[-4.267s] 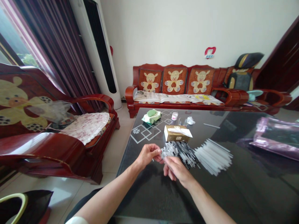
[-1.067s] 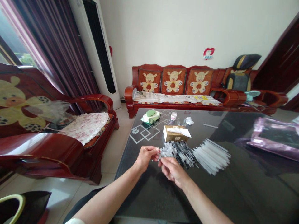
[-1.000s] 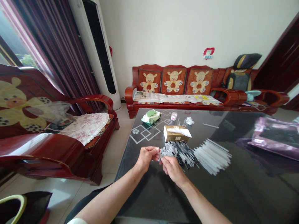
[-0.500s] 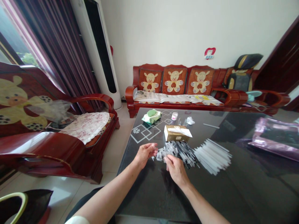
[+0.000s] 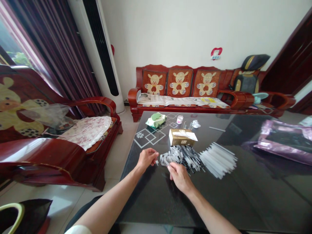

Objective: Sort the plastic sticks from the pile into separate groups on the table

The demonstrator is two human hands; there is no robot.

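My left hand is over the left part of the table, thumb and fingers closed in a pinch. A small whitish piece shows just under its fingertips; whether they grip it I cannot tell. My right hand is also closed, thumb against the index finger, at the near edge of a pile of thin black-and-white sticks. What is between its fingers is too small or hidden to make out. The pile's pale ends point toward the gap between both hands. Right of it lies a row of whitish translucent tubes.
Behind the pile stands a tissue box. Farther back are a green wipes pack, a small white tub, crumpled tissue and a single stick. A purple plastic bag lies on the dark table at right.
The whole view has shifted slightly, so things sit a little farther left. My left fingers have tilted downward toward the small whitish piece. My right hand stays closed by the pile.
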